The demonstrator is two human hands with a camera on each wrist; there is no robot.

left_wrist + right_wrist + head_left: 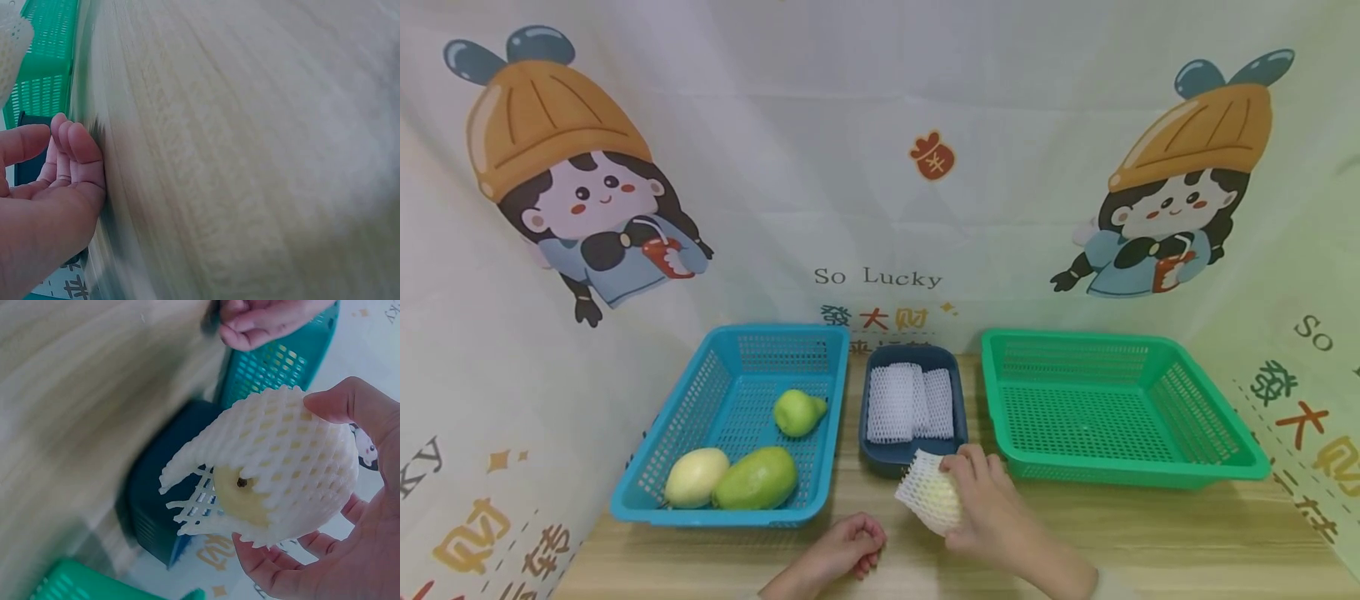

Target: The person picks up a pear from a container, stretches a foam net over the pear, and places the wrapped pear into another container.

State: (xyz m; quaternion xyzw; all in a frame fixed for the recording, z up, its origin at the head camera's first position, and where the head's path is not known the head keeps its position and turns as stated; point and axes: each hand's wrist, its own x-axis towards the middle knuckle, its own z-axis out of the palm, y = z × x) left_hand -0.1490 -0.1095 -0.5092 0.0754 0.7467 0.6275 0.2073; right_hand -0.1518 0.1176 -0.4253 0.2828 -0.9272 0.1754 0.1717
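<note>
My right hand (988,508) grips a pale yellow fruit (244,494) dressed in a white foam net sleeve (294,450). Thumb and fingers lie on opposite sides of it in the right wrist view. One end of the fruit, with a brown stem spot, shows through the sleeve's loose open end. My left hand (846,546) hangs loosely curled near the table front, apart from the fruit and holding nothing. Just beyond the hands, a dark blue basket (887,467) contains several white foam net sleeves (891,404).
On the left, a blue basket (625,504) holds a green pear (796,412), a pale yellow fruit (696,477) and a large green oval fruit (757,479). A green basket (1150,475) stands on the right. Printed cloth (880,192) hangs behind the wooden table (1150,542).
</note>
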